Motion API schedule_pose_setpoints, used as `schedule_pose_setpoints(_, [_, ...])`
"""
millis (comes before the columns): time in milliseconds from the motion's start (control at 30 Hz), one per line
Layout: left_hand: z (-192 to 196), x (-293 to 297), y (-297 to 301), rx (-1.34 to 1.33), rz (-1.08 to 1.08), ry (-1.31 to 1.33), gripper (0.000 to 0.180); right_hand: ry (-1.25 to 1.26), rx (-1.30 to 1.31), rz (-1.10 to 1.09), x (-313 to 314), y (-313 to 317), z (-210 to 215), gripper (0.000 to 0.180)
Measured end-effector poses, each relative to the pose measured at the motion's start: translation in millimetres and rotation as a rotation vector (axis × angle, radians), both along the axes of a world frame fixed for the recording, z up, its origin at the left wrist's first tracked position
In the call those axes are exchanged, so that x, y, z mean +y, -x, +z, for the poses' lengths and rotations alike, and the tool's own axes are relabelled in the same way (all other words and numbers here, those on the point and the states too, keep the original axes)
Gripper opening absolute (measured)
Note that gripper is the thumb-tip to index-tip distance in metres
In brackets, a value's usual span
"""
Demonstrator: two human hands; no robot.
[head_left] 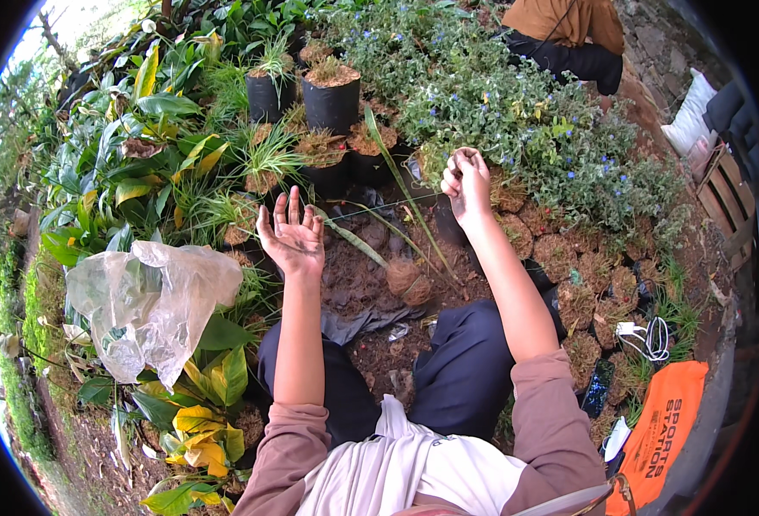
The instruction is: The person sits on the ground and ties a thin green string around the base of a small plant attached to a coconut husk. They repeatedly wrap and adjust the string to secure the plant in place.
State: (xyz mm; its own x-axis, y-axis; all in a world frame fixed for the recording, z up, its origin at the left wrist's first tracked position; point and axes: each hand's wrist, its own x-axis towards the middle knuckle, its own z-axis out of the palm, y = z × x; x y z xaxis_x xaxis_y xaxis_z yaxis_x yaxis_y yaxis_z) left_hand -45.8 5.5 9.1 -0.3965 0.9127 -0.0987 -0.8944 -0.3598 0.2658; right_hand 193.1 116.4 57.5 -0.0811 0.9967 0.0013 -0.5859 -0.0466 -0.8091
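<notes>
A thin greenish string [379, 205] stretches between my two raised hands. My left hand [293, 236] is palm up with its fingers spread, soil on its skin; the string runs to its fingers, and how it meets them is hard to see. My right hand [465, 181] is higher, its fingers curled closed at the string's other end. Below and between them, a round brown fibre-wrapped root ball [408, 282] sits on dark soil [354, 279]. Long narrow green leaves [410, 198] rise around it, one of them reaching up past the string.
Black pots [331, 103] of grassy plants stand ahead. A crumpled clear plastic bag [152, 301] lies on leafy plants at left. Several fibre balls [560, 258], a phone [599, 387], a white cable [654, 338] and an orange bag [667, 430] are at right. Another person [564, 39] sits far right.
</notes>
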Motion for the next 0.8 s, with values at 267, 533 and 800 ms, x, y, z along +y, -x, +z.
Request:
schedule_pose_setpoints(267, [15.8,-3.7,-18.5,0.374,0.055,-0.051,0.072,-0.297,-0.598,-0.09,7.7,3.3,-18.9,0.011])
schedule_pose_setpoints(533, [22.4,-5.9,-27.6,0.561,-0.051,-0.181,0.077,-0.544,-1.124,-0.123,5.7,3.7,-31.0,0.019])
schedule_pose_setpoints(800, [30.9,-12.7,-50.5,0.762,-0.108,-0.224,0.08,-0.189,-0.654,0.533,-42.2,54.2,-18.7,0.025])
